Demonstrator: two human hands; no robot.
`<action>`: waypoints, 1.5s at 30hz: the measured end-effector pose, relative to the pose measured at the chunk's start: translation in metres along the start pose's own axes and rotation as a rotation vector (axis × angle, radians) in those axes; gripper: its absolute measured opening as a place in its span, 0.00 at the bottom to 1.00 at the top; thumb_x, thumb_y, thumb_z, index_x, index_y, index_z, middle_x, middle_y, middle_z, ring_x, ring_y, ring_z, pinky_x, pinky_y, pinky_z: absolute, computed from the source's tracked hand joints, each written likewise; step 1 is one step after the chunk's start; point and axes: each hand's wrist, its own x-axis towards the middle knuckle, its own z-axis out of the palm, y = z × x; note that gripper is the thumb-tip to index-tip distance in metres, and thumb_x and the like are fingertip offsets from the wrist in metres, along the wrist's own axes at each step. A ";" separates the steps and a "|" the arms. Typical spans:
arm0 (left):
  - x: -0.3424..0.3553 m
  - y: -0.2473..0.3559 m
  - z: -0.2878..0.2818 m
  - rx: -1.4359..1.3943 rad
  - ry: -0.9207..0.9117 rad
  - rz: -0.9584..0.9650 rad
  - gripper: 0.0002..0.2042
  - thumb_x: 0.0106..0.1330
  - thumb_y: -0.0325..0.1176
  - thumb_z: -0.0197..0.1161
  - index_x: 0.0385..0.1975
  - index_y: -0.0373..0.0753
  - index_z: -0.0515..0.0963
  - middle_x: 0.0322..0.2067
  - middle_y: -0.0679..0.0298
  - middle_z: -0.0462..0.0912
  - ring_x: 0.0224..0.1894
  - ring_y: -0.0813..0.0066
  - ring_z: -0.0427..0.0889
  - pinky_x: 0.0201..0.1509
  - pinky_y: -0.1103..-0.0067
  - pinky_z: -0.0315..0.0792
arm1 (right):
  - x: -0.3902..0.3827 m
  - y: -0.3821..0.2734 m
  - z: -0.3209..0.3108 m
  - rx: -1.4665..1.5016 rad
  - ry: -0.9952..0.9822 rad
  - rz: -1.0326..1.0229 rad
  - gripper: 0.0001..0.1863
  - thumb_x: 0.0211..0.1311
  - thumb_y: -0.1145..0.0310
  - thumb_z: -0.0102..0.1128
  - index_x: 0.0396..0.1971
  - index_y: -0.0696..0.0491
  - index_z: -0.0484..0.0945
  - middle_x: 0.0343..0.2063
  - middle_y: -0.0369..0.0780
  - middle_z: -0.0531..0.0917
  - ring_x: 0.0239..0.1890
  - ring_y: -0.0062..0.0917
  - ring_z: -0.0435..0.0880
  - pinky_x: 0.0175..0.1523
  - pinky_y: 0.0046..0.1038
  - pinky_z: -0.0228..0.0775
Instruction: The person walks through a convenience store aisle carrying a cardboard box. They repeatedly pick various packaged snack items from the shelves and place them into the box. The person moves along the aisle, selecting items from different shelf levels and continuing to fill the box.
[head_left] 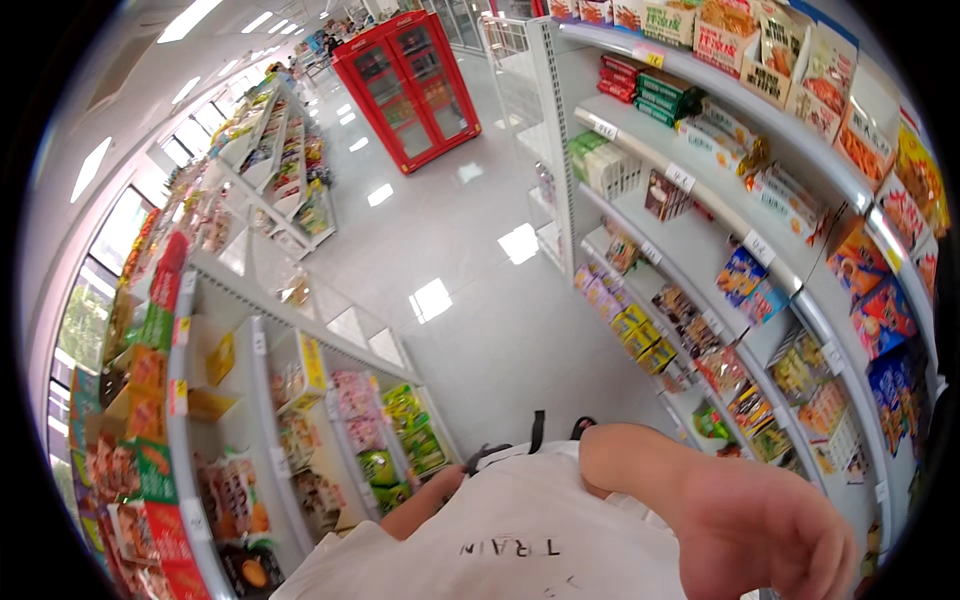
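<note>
My right hand (pixel 765 530) is raised close in at the lower right, palm partly showing and fingers loosely bent downward. Nothing shows in it, though the lower edge cuts off part of the hand. Beyond it stands the right-hand shelf unit with snack packets. Down at my left side, my left hand (pixel 454 480) is small and partly hidden by my white shirt (pixel 500 510); its fingers cannot be made out. Just past it lie something grey and black (pixel 488 456) and an upright black strap (pixel 538 430). The left-hand shelf's green packets (pixel 408 425) are nearest to that hand.
Shelves of boxed and bagged snacks line both sides of a grey tiled aisle (pixel 500 360). Blue and orange bags (pixel 880 310) fill the far right. A red drinks cooler (pixel 410 95) with glass doors stands ahead. White perforated shelf ends (pixel 557 150) border the aisle.
</note>
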 end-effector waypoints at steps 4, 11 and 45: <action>0.017 0.053 -0.082 -0.085 0.049 -0.142 0.25 0.57 0.52 0.60 0.43 0.35 0.82 0.44 0.48 0.84 0.47 0.47 0.83 0.49 0.60 0.77 | -0.022 0.055 -0.005 0.027 0.081 0.021 0.18 0.59 0.73 0.62 0.51 0.53 0.80 0.54 0.34 0.79 0.55 0.23 0.76 0.64 0.27 0.70; 0.078 -0.004 -0.102 -0.645 0.215 -0.207 0.20 0.64 0.46 0.58 0.44 0.35 0.81 0.38 0.50 0.84 0.43 0.56 0.83 0.48 0.66 0.74 | -0.097 0.135 0.004 -0.093 0.089 0.093 0.16 0.59 0.76 0.61 0.48 0.53 0.81 0.51 0.35 0.80 0.54 0.23 0.77 0.61 0.26 0.72; 0.469 0.100 -0.426 -0.043 -0.301 0.641 0.19 0.63 0.46 0.63 0.48 0.39 0.81 0.44 0.54 0.85 0.48 0.60 0.83 0.52 0.69 0.75 | -0.226 0.391 -0.109 -0.307 -0.079 -0.294 0.09 0.57 0.79 0.59 0.38 0.53 0.82 0.43 0.33 0.84 0.43 0.20 0.80 0.46 0.23 0.77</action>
